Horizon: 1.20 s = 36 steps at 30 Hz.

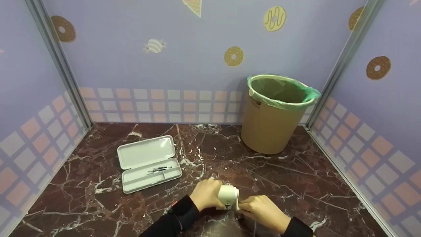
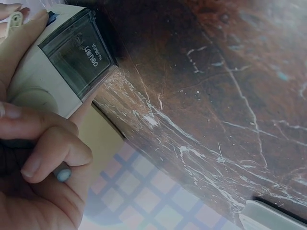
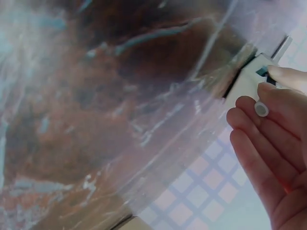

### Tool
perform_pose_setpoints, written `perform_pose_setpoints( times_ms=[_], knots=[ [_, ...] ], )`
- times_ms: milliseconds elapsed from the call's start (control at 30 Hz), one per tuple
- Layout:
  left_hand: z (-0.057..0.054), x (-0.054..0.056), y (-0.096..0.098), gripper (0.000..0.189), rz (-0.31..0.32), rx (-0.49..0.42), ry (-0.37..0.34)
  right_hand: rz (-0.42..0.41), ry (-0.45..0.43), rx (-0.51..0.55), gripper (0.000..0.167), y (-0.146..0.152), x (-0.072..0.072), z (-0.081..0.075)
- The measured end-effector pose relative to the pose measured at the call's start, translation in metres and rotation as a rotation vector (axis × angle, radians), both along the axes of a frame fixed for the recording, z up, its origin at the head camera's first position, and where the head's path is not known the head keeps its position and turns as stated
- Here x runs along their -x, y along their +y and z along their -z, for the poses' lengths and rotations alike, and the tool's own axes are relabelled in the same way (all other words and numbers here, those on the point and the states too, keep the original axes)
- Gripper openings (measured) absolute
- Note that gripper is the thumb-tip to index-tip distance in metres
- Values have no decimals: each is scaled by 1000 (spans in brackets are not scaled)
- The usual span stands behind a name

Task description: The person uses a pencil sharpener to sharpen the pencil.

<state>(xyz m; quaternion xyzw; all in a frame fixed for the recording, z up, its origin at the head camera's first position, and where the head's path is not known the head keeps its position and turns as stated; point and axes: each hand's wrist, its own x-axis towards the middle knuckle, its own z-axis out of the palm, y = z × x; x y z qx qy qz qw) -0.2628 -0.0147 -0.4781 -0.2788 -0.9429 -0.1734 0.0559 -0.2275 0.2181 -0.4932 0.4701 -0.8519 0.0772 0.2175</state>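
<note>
My left hand (image 1: 206,194) grips a white crank pencil sharpener (image 1: 227,195) from its left side on the dark marble tabletop. The sharpener's see-through shavings drawer (image 2: 79,55) shows in the left wrist view. Between the curled fingers of that same hand pokes the pale rounded end of a slim stick (image 2: 62,173); the rest of it is hidden. On the sharpener's right side, my right hand (image 1: 263,210) pinches the crank handle (image 3: 261,109) between thumb and fingers. The handle's hollow end faces the right wrist camera.
A pale pencil case (image 1: 146,153) lies with its lid raised at left, several thin dark items (image 1: 160,169) inside. A tan bin (image 1: 269,130) with a green liner (image 1: 310,93) stands at the back right. Patterned walls (image 1: 197,65) enclose the marble table (image 1: 98,204).
</note>
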Motion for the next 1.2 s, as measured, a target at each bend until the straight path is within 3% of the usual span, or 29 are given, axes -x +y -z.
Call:
perform_pose_setpoints(
  times_ms=[200,600,1000,1200],
  knots=[
    [-2,2,-2,44,10,-1,-12,-31,43,53,18,1,-5,-15],
    [-3,3,-2,46,24,33,26,19,86,89,17,3,0,-47],
    [0,2,-1,45,39,38,33,86,174,49,19,1,23,-48],
    [0,2,-2,46,41,54,53,124,168,57,17,-1,33,-44]
  ],
)
